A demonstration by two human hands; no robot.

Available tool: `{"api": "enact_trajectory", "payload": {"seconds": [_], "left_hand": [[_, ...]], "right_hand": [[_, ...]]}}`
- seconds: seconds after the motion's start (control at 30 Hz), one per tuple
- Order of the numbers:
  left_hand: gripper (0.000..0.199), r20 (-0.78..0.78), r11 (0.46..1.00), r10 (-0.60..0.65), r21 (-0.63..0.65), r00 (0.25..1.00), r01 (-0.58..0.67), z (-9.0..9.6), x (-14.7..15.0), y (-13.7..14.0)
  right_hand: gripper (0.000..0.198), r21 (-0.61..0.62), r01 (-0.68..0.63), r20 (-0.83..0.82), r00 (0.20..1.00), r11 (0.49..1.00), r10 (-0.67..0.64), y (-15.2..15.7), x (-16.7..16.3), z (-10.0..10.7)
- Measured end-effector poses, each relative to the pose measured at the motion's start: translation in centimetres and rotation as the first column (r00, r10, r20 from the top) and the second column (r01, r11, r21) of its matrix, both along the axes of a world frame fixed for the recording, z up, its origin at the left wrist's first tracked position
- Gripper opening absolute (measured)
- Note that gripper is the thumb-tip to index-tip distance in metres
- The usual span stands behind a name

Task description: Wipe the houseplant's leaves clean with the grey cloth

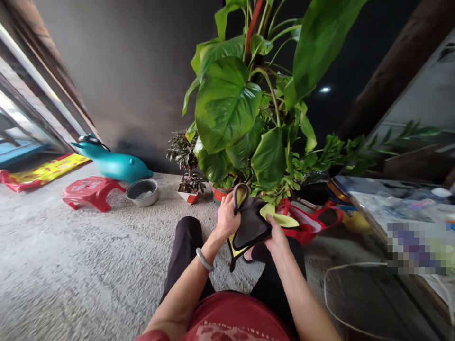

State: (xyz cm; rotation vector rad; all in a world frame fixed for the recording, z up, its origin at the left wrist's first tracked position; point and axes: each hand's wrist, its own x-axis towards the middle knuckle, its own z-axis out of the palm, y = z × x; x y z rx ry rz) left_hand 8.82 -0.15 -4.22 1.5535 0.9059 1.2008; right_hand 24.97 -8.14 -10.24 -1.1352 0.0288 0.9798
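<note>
Between my hands is a cloth, grey on one face and yellow-green on the other, with a dark edging and a small loop at its lower corner. My left hand is closed around its left side, where a fold curls up. At the right side my right hand grips the cloth, with a yellow-green flap turned over by the thumb. Just beyond the cloth stands a large leafy plant, its broad green leaves hanging above my hands. Part of its pot is hidden behind my left hand.
A small potted plant, a metal bowl, a red stool and a teal inflatable animal stand on the left. On the right are a red basket, a cluttered table and a white cable.
</note>
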Motion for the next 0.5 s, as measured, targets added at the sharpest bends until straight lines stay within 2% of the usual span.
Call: {"api": "enact_trajectory", "payload": {"seconds": [0.07,0.17,0.23,0.37,0.43,0.5], "left_hand": [[0.056,-0.037,0.993,-0.089,0.078,0.995,0.091,0.0,0.7,-1.4],[0.043,-0.04,0.967,-0.235,0.092,0.971,0.238,-0.9,1.6,-2.7],[0.035,-0.076,0.955,-0.271,0.1,0.96,0.278,-1.7,1.9,-2.7],[0.022,-0.084,0.943,-0.306,0.107,0.948,0.314,-2.5,2.0,-1.5],[0.018,-0.076,0.923,-0.368,0.095,0.927,0.374,-2.2,2.2,-1.4],[0.015,-0.022,0.903,-0.427,0.038,0.904,0.427,-1.6,2.5,-1.8]], "right_hand": [[0.022,-0.024,-0.033,-0.06,0.998,0.999,0.031,0.1,-0.5,-0.2],[0.024,-0.001,-0.076,-0.11,0.991,0.997,0.075,-0.2,-1.0,0.3],[0.028,0.058,-0.095,-0.134,0.986,0.994,0.102,-0.9,-1.0,1.1],[0.052,0.198,-0.215,-0.15,0.957,0.956,0.247,-2.2,-0.9,3.1],[0.056,0.174,-0.264,-0.162,0.943,0.949,0.292,-2.4,-0.8,3.6],[0.048,0.102,-0.251,-0.186,0.946,0.963,0.266,-2.2,-0.7,3.8]]}}
